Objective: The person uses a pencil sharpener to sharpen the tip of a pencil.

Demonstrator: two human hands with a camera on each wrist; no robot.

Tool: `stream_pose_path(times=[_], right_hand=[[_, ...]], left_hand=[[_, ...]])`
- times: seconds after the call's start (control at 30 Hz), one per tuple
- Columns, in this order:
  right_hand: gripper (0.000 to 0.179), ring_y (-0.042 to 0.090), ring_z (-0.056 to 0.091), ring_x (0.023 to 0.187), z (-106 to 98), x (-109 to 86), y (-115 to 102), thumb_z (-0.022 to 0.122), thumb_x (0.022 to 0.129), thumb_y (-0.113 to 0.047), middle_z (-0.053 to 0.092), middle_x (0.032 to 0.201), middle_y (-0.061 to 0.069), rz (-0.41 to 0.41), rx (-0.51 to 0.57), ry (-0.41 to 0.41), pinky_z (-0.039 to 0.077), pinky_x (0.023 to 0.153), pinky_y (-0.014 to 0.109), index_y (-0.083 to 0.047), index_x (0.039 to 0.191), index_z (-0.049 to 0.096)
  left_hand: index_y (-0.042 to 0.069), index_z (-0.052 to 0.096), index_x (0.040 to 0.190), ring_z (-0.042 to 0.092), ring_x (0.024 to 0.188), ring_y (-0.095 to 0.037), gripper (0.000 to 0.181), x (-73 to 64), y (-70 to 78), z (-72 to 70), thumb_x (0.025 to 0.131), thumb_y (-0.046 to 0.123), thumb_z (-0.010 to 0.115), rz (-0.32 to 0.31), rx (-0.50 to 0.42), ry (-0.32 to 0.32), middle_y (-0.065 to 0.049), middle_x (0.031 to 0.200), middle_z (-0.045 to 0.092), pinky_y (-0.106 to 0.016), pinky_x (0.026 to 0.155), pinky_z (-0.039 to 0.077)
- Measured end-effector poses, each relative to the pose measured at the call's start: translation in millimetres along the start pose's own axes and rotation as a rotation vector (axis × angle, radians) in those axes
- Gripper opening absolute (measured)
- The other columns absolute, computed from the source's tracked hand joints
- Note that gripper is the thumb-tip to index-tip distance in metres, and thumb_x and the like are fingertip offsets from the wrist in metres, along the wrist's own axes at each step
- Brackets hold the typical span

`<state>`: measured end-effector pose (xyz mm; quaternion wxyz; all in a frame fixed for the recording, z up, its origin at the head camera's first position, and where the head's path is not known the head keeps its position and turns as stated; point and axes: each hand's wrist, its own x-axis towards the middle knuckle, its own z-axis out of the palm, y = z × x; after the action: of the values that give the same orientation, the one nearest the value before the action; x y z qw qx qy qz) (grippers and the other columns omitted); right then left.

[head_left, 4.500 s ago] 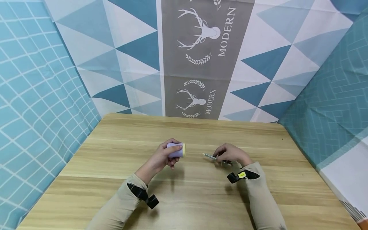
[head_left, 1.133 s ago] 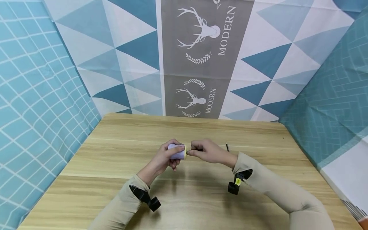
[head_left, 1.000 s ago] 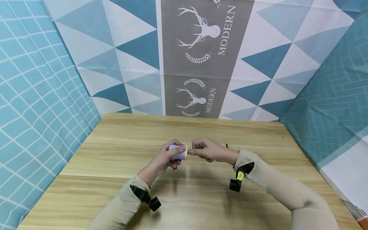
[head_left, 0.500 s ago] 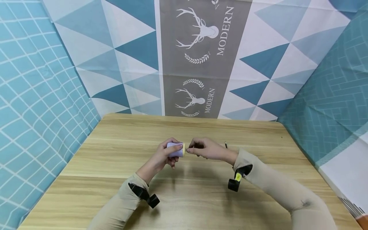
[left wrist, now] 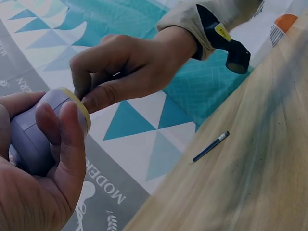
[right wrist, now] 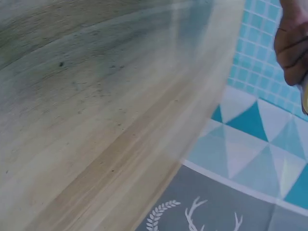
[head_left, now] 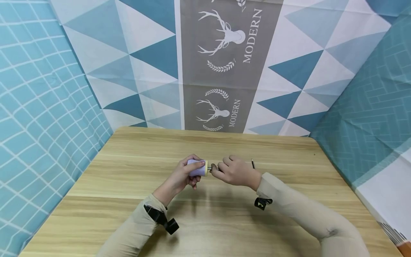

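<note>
My left hand grips a small purple pencil sharpener with a yellow rim, held sideways above the table. Facing that rim, my right hand pinches a thin pencil. Only a short length shows between fingers and rim; its end appears to be in the sharpener. In the left wrist view, the left fingers wrap round the sharpener, and the right hand meets its rim; the pencil is hidden there. The right wrist view catches just part of the left hand at its edge.
A second, dark pencil lies on the wooden table, behind the right wrist; the left wrist view shows this pencil too. Patterned cloth hangs behind the table and along both sides.
The right hand has come left from near the tabletop to the sharpener's rim, leaving one pencil lying. Over the last half second its wrist has turned, knuckles rolling upward. The left hand stays nearly still.
</note>
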<state>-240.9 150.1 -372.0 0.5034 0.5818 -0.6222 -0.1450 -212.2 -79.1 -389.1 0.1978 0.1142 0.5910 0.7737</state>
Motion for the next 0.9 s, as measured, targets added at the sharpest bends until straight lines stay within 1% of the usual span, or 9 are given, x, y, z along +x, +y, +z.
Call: stream_pose_path(times=[0.1,0.17,0.27,0.37,0.43,0.57,0.7,0.8,0.9], right_hand=[[0.033,0.01,0.035,0.045,0.7,0.3,-0.7,0.027,0.108,-0.006,0.044,0.06,-0.002,0.007,0.074,-0.048,0.03,0.038,0.021,-0.008,0.093,0.056],[0.034,0.007,0.031,0.044,-0.4,2.7,-0.4,0.024,0.109,-0.008,0.041,0.056,-0.003,0.039,0.187,-0.098,0.027,0.037,0.02,-0.008,0.092,0.053],[0.019,0.004,0.024,0.045,-2.9,8.0,0.7,0.039,0.108,-0.011,0.035,0.053,-0.007,0.142,0.44,-0.194,0.022,0.039,0.018,-0.008,0.091,0.046],[0.019,0.0,0.023,0.047,-6.6,12.8,3.6,0.059,0.1,-0.009,0.033,0.055,-0.01,0.298,0.751,-0.28,0.022,0.041,0.015,-0.009,0.09,0.043],[0.02,-0.002,0.025,0.047,-8.5,15.0,5.8,0.063,0.096,-0.005,0.033,0.057,-0.011,0.409,0.949,-0.328,0.024,0.042,0.015,-0.01,0.089,0.044],[0.017,0.0,0.028,0.048,-11.0,18.7,11.0,0.055,0.102,-0.009,0.034,0.059,-0.01,0.637,1.283,-0.448,0.029,0.046,0.018,-0.011,0.087,0.048],[0.02,0.008,0.024,0.045,-12.5,19.1,15.4,0.05,0.105,-0.017,0.029,0.057,-0.007,0.896,1.626,-0.586,0.025,0.043,0.023,-0.01,0.087,0.046],[0.022,0.009,0.022,0.043,-11.1,16.0,16.9,0.047,0.106,-0.017,0.026,0.054,-0.005,1.105,1.921,-0.624,0.021,0.04,0.023,-0.008,0.086,0.044],[0.024,0.008,0.021,0.043,-8.9,14.8,13.7,0.046,0.106,-0.017,0.026,0.052,-0.005,1.252,2.09,-0.609,0.018,0.039,0.022,-0.004,0.086,0.044]], left_hand=[[0.016,0.058,0.094,0.049,0.04,-0.008,0.008,1.6,-1.6,1.6,0.094,0.023,0.062,-0.007,-0.006,0.014,-0.005,0.058,0.056,-0.026,0.037,0.05],[0.017,0.058,0.092,0.048,0.039,-0.008,0.006,2.4,-2.8,1.3,0.094,0.022,0.061,-0.012,-0.012,0.024,-0.005,0.057,0.056,-0.025,0.037,0.05],[0.018,0.059,0.089,0.048,0.039,-0.007,0.005,2.6,-3.4,0.7,0.094,0.021,0.06,-0.015,-0.024,0.035,-0.005,0.056,0.056,-0.025,0.036,0.049],[0.019,0.06,0.088,0.047,0.038,-0.007,0.006,2.5,-3.8,0.2,0.094,0.02,0.06,-0.015,-0.031,0.036,-0.005,0.055,0.055,-0.024,0.036,0.049],[0.019,0.06,0.088,0.048,0.038,-0.007,0.006,2.1,-3.6,0.3,0.094,0.021,0.06,-0.016,-0.031,0.033,-0.005,0.055,0.055,-0.024,0.036,0.049],[0.019,0.059,0.088,0.048,0.039,-0.007,0.007,1.4,-3.3,0.1,0.095,0.021,0.06,-0.019,-0.03,0.023,-0.005,0.057,0.056,-0.024,0.036,0.049],[0.018,0.06,0.09,0.05,0.04,-0.008,0.006,0.9,-3.1,0.6,0.094,0.021,0.06,-0.017,-0.022,0.013,-0.006,0.058,0.057,-0.025,0.037,0.05],[0.016,0.06,0.094,0.05,0.041,-0.008,0.006,1.7,-2.2,1.9,0.093,0.021,0.062,0.002,-0.008,0.016,-0.007,0.06,0.057,-0.025,0.037,0.05],[0.014,0.06,0.097,0.05,0.041,-0.008,0.01,0.7,-3.2,1.7,0.092,0.021,0.064,0.02,-0.007,0.033,-0.007,0.061,0.056,-0.025,0.036,0.05]])
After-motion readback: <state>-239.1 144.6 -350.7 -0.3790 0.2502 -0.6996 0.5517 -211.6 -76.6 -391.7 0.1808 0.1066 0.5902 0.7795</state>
